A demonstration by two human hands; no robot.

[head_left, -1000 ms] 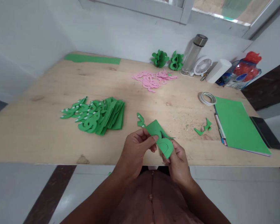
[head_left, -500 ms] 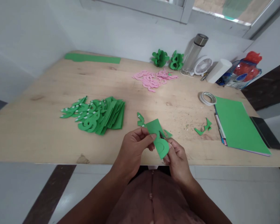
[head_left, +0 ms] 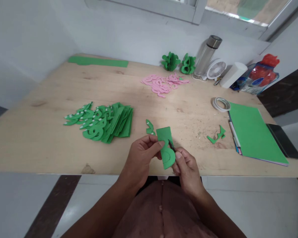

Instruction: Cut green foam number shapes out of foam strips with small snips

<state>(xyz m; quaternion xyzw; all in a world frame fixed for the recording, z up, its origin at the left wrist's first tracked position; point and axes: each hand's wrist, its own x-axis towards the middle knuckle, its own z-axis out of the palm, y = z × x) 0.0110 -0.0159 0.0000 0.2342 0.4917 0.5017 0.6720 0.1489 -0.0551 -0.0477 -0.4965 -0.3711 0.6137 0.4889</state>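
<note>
Green paper piece (head_left: 167, 154), above the table (head_left: 52, 142) near its front edge: lower lobe rounded, upper end square, judged part-cut. Left hand (head_left: 141, 158) pinches it; right hand (head_left: 188, 164) grips scissors (head_left: 172, 146) at the notch. Cut-out shapes (head_left: 93, 132) lie leftward.

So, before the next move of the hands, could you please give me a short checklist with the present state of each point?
1. Left hand grips the green paper, thumb on top: ok.
2. Right hand holds the scissors: ok.
3. Scissors at the paper's notched right edge: ok.
4. Left fingers beneath the paper clear of the blades: cannot tell, the paper partly hides them.
5. Cut scraps away from both hands: ok, they lie farther right.
6. Table free of small specks: not ok, some lie beyond the right hand.
</note>
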